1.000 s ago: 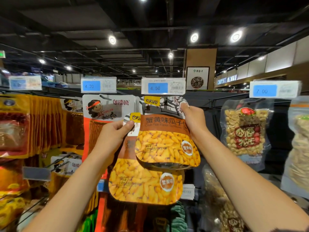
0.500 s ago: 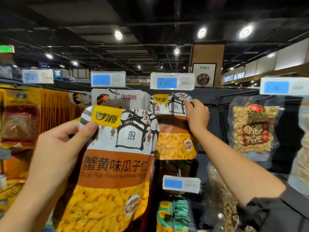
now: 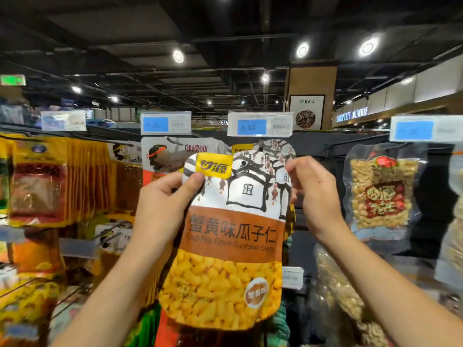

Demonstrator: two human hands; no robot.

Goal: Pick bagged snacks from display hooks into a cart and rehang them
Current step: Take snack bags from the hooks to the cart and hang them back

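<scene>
A bag of crab roe flavour sunflower seeds (image 3: pixel 225 246), white on top, brown band, yellow kernels below, is held up in the middle of the head view. My left hand (image 3: pixel 162 204) pinches its top left corner, thumb on the yellow logo. My right hand (image 3: pixel 310 194) pinches the top right edge. A second bag of the same kind (image 3: pixel 270 147) hangs just behind it on the hook under the 4.50 price tag (image 3: pixel 259 126); only its top shows.
A red snack bag (image 3: pixel 175 154) hangs under the 4.20 tag (image 3: pixel 165 123) to the left. Rows of yellow and orange packs (image 3: pixel 50 179) fill the left hooks. A clear peanut bag (image 3: pixel 383 194) hangs at the right under another tag (image 3: pixel 423 130). More bags hang lower down.
My right hand has left the hanging bag and come onto the top right edge of the bag in my left hand. That bag has moved right and up, in front of the hook.
</scene>
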